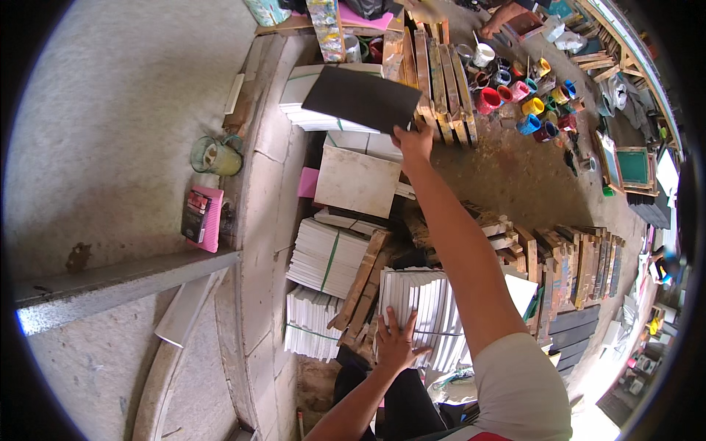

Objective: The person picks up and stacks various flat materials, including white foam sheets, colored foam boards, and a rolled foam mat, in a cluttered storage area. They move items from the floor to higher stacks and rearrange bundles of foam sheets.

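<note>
My right hand [414, 141] reaches far forward and grips the near right corner of a flat black sheet [360, 98]. The sheet hangs over a strapped stack of white boards [300, 110] by the wall. My left hand [398, 340] lies with fingers spread on a nearer bundle of white boards [441, 323], which a dark strap binds. Between the two hands lies a stained off-white panel [358, 181] on top of another stack. Left of my left hand stand more white bundles [329, 257] with green straps.
Wooden frames [441, 84] stand in a row beyond my right hand, and more frames [573, 268] lean at the right. Open paint pots [533, 106] crowd the floor at far right. Another person's hand [491, 28] is near them. A glass jar [218, 156] sits on the left ledge.
</note>
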`<state>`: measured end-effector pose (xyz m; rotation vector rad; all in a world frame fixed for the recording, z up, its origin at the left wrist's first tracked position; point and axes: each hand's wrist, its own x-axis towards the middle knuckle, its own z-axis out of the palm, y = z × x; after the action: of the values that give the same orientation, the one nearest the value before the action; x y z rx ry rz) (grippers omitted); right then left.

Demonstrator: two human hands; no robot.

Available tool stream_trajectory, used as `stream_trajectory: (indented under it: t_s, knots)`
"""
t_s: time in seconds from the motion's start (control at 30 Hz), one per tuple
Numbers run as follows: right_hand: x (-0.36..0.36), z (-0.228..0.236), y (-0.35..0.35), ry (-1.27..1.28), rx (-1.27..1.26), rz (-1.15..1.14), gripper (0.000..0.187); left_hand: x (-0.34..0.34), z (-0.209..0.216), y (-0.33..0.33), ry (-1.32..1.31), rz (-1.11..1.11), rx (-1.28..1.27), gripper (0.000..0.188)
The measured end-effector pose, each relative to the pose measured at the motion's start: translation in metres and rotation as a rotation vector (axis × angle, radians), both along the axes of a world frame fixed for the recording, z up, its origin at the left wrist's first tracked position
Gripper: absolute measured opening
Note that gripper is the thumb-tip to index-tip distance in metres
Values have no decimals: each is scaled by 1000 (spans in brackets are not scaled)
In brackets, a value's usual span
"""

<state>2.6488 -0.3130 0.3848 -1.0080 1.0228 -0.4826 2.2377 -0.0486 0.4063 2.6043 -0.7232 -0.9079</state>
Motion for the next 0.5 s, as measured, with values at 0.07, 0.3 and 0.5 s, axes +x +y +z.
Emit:
stream_trajectory:
  t_s: [0.07, 0.3, 0.5]
  knots:
    - [-54, -2, -21, 14, -11, 232, 51, 2, 1, -1, 29, -44, -43, 121]
    - [-175, -27, 41, 60, 74, 936, 45, 44, -22, 52, 365, 1239, -859, 91]
    - [-150, -61, 78, 73, 77, 1166, 43, 144, -29, 87, 591, 2083, -1320, 55]
